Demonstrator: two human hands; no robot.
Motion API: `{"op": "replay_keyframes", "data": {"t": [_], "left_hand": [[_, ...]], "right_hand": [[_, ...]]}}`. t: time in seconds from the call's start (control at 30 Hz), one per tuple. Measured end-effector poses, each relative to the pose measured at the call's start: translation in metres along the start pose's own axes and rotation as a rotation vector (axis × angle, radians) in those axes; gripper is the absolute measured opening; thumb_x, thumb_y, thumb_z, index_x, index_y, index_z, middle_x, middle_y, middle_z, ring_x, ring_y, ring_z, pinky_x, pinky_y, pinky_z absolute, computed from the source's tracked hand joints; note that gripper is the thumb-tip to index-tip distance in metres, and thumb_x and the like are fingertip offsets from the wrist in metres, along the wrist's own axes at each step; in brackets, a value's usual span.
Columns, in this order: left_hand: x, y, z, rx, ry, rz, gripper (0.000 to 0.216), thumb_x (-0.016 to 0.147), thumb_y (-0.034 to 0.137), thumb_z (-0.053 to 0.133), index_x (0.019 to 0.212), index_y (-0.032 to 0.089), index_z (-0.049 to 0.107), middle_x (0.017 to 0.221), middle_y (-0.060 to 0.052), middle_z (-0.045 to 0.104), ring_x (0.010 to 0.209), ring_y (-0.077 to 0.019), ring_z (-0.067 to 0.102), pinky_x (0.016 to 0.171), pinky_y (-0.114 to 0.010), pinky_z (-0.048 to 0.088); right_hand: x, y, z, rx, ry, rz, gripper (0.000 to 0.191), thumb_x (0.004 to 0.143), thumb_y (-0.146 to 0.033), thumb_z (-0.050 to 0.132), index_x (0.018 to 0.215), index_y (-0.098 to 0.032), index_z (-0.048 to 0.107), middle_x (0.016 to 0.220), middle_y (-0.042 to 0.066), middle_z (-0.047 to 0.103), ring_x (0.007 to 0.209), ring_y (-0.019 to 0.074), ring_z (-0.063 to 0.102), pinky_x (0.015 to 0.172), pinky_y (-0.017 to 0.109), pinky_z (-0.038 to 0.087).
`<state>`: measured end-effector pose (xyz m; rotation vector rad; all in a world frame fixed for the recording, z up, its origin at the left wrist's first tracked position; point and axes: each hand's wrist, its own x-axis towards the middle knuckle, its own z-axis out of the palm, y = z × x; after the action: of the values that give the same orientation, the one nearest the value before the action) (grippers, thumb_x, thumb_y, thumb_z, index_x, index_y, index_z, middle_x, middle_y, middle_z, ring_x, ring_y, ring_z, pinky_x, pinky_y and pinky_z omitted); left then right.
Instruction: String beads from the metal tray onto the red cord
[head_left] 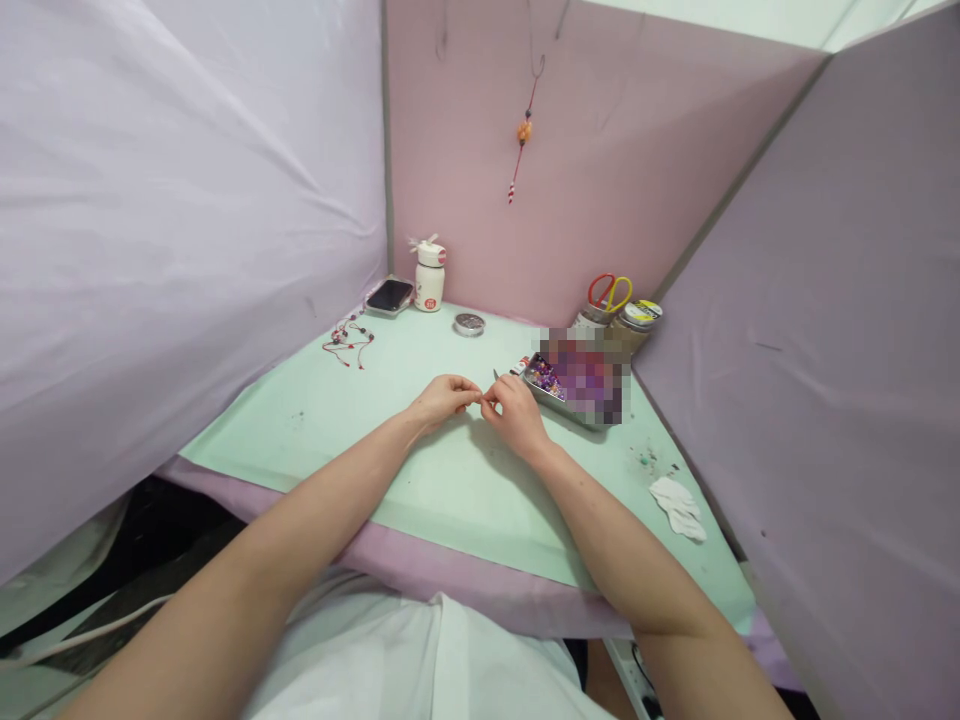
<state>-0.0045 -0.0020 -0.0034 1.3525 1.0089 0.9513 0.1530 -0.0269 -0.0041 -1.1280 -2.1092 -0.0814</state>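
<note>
My left hand and my right hand meet over the middle of the pale green mat. Both have thumb and forefinger pinched together, the fingertips nearly touching. Whatever they hold between them is too small to make out. A thin pointed metal tip shows just beyond the right hand. To the right of that hand stands a metal tray of purple and multicoloured beads, partly blurred out.
Behind the tray, red and yellow scissors stand near a lidded jar. A white bottle, a phone, a round tin and red beaded cords lie farther back. A beaded cord hangs above; crumpled white cloth lies right.
</note>
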Motion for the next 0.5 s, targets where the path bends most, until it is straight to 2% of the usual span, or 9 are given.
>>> {"op": "replay_keyframes", "data": {"t": [0.2, 0.5], "left_hand": [[-0.0008, 0.0017, -0.0023, -0.061, -0.017, -0.07, 0.021, 0.058, 0.028, 0.073, 0.068, 0.013, 0.063, 0.058, 0.001, 0.054, 0.05, -0.0063, 0.041, 0.052, -0.024, 0.031], [0.0007, 0.0013, -0.0053, -0.047, -0.002, -0.111, 0.024, 0.055, 0.03, 0.078, 0.064, 0.016, 0.06, 0.05, 0.002, 0.05, 0.045, -0.0068, 0.039, 0.046, -0.023, 0.026]], "right_hand": [[0.0006, 0.0006, -0.0018, -0.108, -0.063, -0.099, 0.016, 0.083, -0.013, 0.046, 0.069, -0.021, 0.05, 0.075, 0.006, 0.05, 0.074, 0.0204, 0.043, 0.068, 0.033, 0.036], [0.0008, 0.0054, -0.0042, -0.067, -0.081, -0.15, 0.017, 0.085, -0.013, 0.045, 0.072, -0.021, 0.052, 0.077, 0.006, 0.052, 0.077, 0.0203, 0.043, 0.07, 0.033, 0.037]]}}
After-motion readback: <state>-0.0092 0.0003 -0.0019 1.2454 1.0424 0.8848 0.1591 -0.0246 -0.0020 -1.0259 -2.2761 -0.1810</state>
